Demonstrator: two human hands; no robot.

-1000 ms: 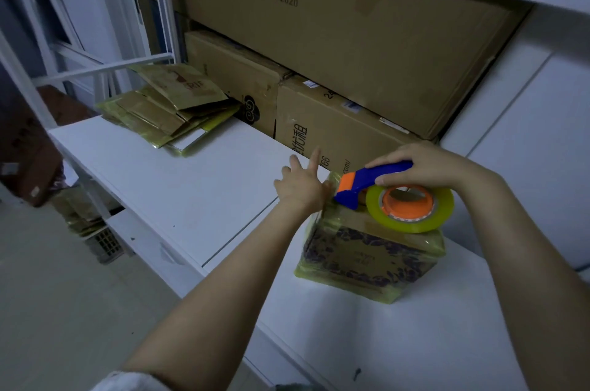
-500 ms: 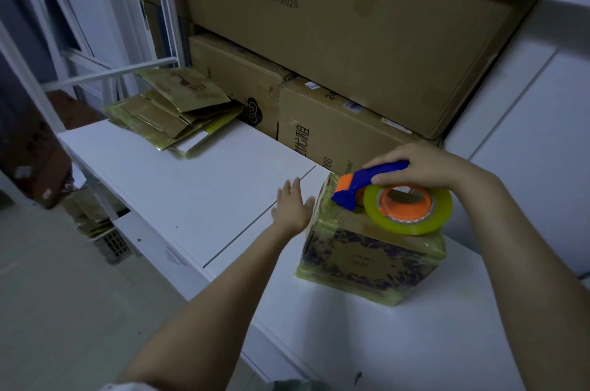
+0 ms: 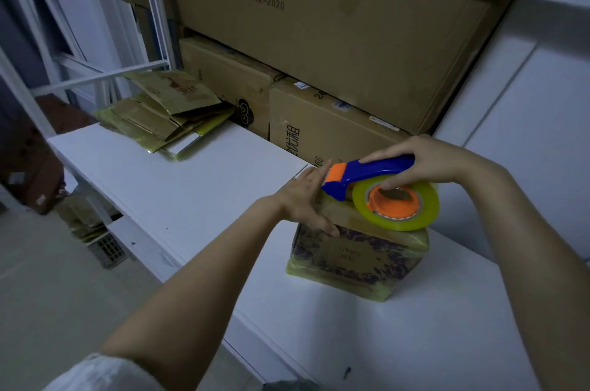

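Right of centre in the frame, a small printed box (image 3: 354, 259), brown with a dark floral pattern and wrapped in yellowish clear tape, stands on the white shelf (image 3: 191, 192).

The right hand (image 3: 437, 160) grips the blue handle of a tape dispenser (image 3: 367, 172), fingers curled round it. The dispenser lies over the top of the box, its orange head pointing towards the box's upper left corner. Its tape roll (image 3: 399, 221), on an orange hub, rests on the box top and overhangs the right edge.

The left hand (image 3: 303, 199) is flat, fingers straight, laid against the left side and upper left edge of the box; fingertips sit just beside the dispenser's orange head. Whether they touch it cannot be told.

At upper left on the same shelf, well apart from the box, lies a stack of flattened cartons (image 3: 162, 116). Large cardboard cartons (image 3: 335, 49) fill the back of the shelf. A white sleeve (image 3: 105, 374) shows at the bottom left edge.
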